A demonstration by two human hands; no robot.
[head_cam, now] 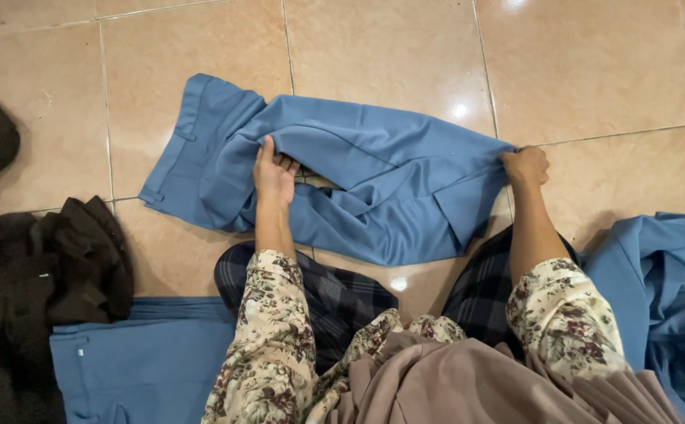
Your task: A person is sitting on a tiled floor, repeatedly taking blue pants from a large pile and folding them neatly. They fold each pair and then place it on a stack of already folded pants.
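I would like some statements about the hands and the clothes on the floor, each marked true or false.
1. The left hand grips a fold of the blue trousers. True.
2. The right hand rests on the dark clothes. False: it pinches the right end of the blue trousers.
3. The trousers lie on a tiled floor. True.
4. The dark clothes lie right of the person. False: they lie on the left.
5. Another blue garment lies at the right. True.
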